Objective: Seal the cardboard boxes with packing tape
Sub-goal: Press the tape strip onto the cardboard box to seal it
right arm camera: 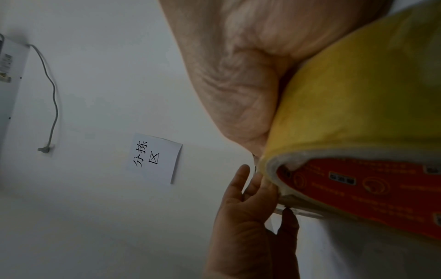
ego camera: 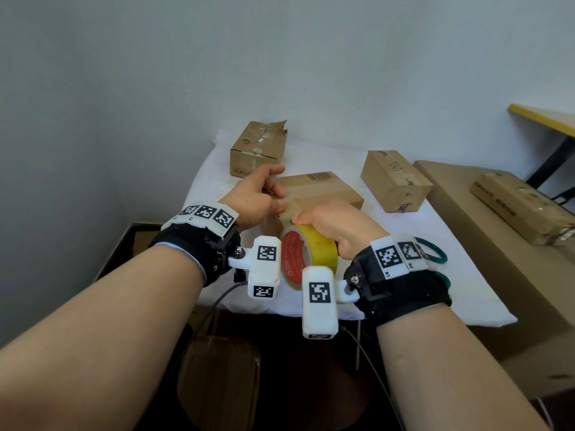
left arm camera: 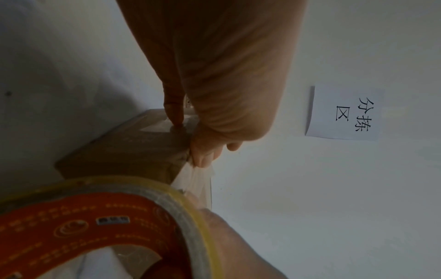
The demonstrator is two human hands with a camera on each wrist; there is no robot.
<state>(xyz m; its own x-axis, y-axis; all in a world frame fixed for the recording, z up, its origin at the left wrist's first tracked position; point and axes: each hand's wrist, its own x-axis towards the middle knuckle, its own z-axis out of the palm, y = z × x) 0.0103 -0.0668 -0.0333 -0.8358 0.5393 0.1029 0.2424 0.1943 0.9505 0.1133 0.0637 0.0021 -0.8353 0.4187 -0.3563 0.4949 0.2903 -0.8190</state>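
Yellow tape roll (ego camera: 311, 255) gripped in right-hand fingers (ego camera: 300, 217); left-hand fingers (ego camera: 275, 202) pinch tape against the box (ego camera: 323, 191).

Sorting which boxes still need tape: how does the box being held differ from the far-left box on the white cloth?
The held box has flat, closed flaps; the far-left box has a torn flap sticking up. The left hand and the right hand, which holds the tape roll, touch the held box; the far-left box stands untouched. Both are brown cardboard.
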